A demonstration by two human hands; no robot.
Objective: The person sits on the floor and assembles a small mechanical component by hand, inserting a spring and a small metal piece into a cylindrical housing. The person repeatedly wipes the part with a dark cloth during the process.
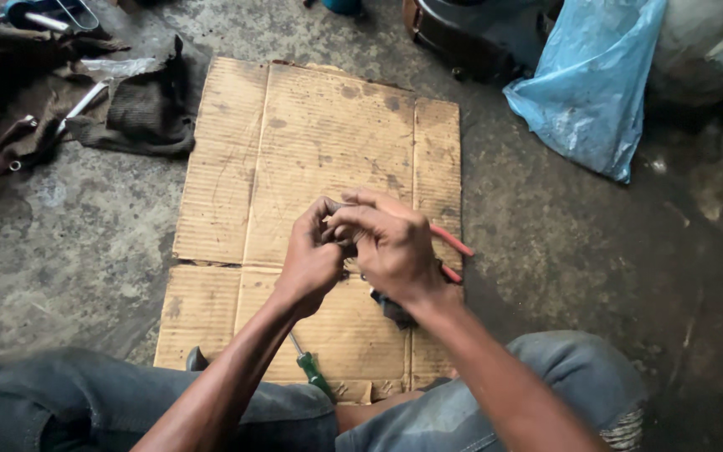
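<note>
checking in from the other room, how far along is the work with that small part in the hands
Done: nothing finished is visible. In hand: both the left hand and right hand pinch a small part, mostly hidden, over the cardboard. Left: screwdriver and red-handled pliers lie unheld.

Both bare forearms reach forward from the knees, the left hand (310, 259) and right hand (395, 247) pressed together, fingers curled tight around something small between them.

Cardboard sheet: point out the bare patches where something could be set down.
The cardboard is bare across its upper half, between the dark rags and the blue bag. Its lower left corner is free too. Crowded: around both hands, red-handled pliers and green screwdriver.
</note>
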